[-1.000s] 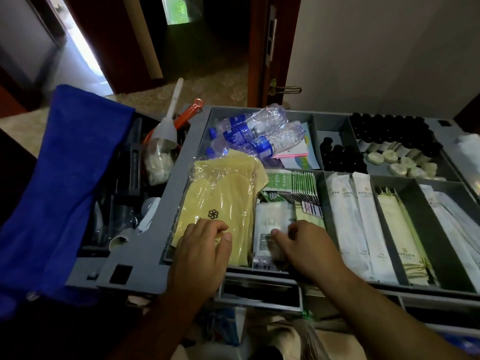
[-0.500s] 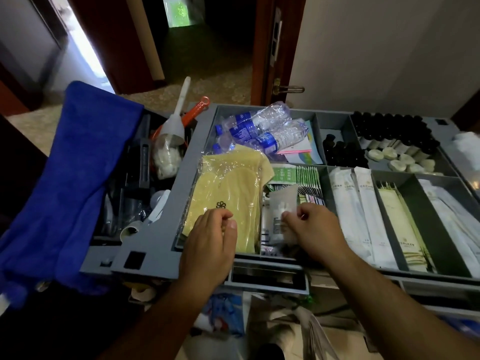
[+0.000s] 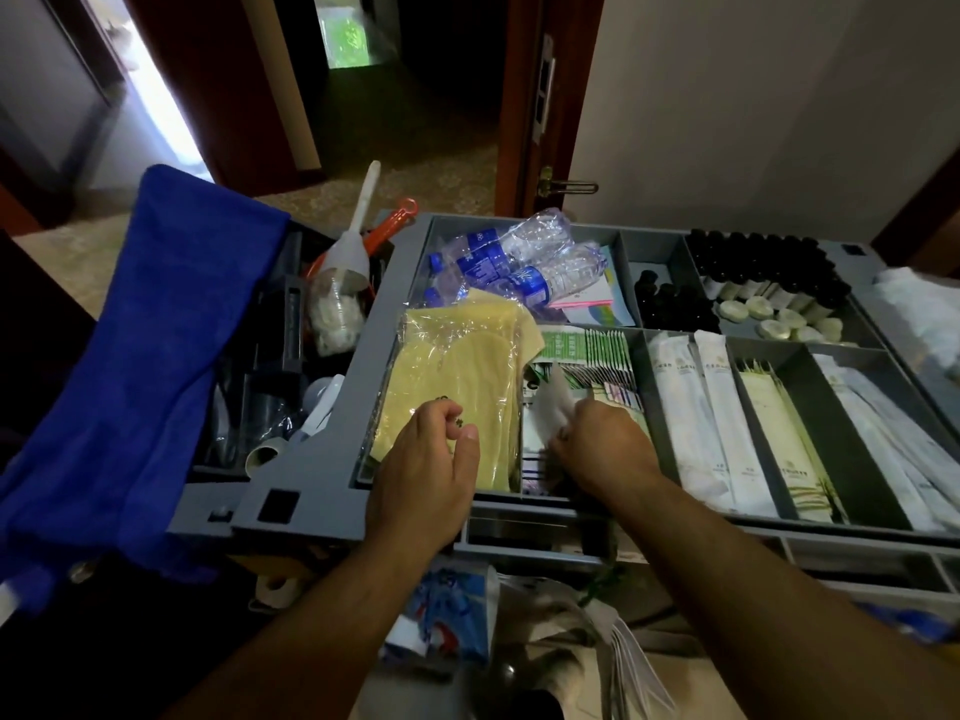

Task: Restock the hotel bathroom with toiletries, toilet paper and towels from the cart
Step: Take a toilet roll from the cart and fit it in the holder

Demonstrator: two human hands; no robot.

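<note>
The grey cart tray [image 3: 311, 475] has several compartments of toiletries. My right hand [image 3: 597, 444] pinches a small white sachet [image 3: 556, 402] and holds it tilted above the stack of sachets [image 3: 535, 454] in the narrow middle compartment. My left hand [image 3: 426, 470] hovers with loosely curled fingers over the yellow wrapped slippers [image 3: 457, 376] and holds nothing. Green and white packets [image 3: 592, 356] stand behind the sachets. Long white wrapped kits [image 3: 706, 407] and cream packets [image 3: 774, 423] fill the compartments to the right.
Crushed water bottles [image 3: 519, 267] lie at the tray's back left. Black-capped small bottles [image 3: 763, 262] and round soaps [image 3: 779, 319] sit at the back right. A blue towel [image 3: 130, 366] hangs over the cart's left side beside a caddy with a brush [image 3: 358, 220]. An open doorway is behind.
My right hand has lifted a white sachet out of the stack and tilted it up. My left hand has stayed over the yellow slippers. The view has shifted slightly.
</note>
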